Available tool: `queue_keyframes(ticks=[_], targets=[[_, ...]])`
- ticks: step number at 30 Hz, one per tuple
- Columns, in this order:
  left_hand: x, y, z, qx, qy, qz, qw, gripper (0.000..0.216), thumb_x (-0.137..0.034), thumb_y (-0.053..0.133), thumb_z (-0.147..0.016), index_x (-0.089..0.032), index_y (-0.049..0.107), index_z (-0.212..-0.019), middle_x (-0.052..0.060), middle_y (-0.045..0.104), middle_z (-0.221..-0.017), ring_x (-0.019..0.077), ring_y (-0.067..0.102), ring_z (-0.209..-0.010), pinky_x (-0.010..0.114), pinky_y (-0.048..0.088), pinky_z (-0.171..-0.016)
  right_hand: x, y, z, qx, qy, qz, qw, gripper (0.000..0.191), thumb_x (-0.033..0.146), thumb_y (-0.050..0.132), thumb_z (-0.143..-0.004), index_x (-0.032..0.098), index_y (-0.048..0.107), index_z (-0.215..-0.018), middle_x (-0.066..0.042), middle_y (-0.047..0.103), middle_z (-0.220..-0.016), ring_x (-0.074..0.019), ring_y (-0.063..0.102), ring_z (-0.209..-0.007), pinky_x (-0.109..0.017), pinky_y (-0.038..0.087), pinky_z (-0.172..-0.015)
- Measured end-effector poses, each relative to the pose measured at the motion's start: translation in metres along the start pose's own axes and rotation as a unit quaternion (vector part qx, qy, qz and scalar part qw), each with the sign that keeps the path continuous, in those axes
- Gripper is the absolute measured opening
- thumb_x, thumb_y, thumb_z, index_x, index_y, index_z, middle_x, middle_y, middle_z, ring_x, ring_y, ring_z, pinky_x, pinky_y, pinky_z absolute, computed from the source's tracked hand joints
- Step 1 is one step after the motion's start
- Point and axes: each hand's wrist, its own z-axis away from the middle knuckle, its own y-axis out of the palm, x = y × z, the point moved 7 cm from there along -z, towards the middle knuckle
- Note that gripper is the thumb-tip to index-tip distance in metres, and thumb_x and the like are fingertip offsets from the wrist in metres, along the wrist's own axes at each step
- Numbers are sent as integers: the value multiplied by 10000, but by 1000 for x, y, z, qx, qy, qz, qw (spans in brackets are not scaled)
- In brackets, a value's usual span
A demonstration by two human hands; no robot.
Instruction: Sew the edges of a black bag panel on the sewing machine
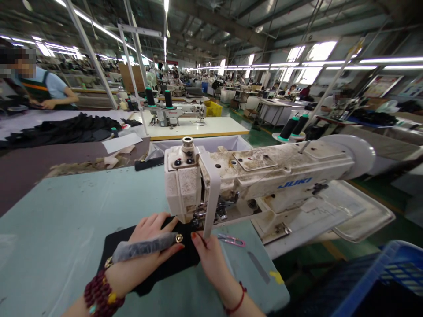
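Observation:
A worn white sewing machine [264,176] stands on a pale green table [59,220]. A piece of black fabric [178,259] lies flat under its head. My left hand [142,255] rests on the fabric with fingers stretched out, and a grey wrapped tool with a brass tip [145,246] lies across its back. My right hand [211,259] presses the fabric's right edge just in front of the needle area, fingers extended. Dark red beads circle my left wrist and a red cord my right.
Small pink-handled snips [231,240] lie on the table right of my right hand. A blue crate [380,281] sits at the lower right. Black cloth [66,130] is piled on the table behind. A person in a blue shirt [39,88] works at the far left.

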Motion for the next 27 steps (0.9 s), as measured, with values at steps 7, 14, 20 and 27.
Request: queue_keyframes(ticks=[7, 14, 20, 27], targets=[[-2, 1, 0, 7, -1, 9, 1000, 434, -535, 496, -893, -277, 601, -1226, 96, 587, -1153, 301, 521, -1043, 445, 433, -858, -11, 5, 7, 37, 39, -60, 997, 591, 725, 435, -814, 157, 490, -663, 13, 413, -548, -86, 419, -444, -204, 364, -400], [-2, 1, 0, 6, -6, 17, 1000, 430, -556, 496, -888, -264, 638, -1169, 91, 613, -1161, 301, 526, -1066, 464, 424, -891, -11, 4, 5, 4, 12, -39, 999, 562, 665, 428, -859, 148, 494, -649, -5, 446, -583, -78, 407, -519, -186, 311, -451], [-3, -2, 0, -5, -8, 18, 1000, 378, -534, 540, -874, -280, 668, -1123, 72, 628, -1183, 301, 542, -1093, 465, 433, -908, -6, 4, 6, -3, 23, -47, 999, 584, 709, 424, -818, 154, 482, -647, 3, 421, -581, -78, 373, -510, -195, 288, -442], [-3, 0, 3, -43, -6, -8, 999, 428, -554, 526, -874, -323, 621, -1222, 53, 642, -1259, 308, 535, -1186, 534, 378, -1005, -2, 1, 5, -25, 3, -19, 999, 546, 659, 426, -833, 162, 446, -607, 8, 396, -574, -79, 329, -540, -210, 254, -479]])
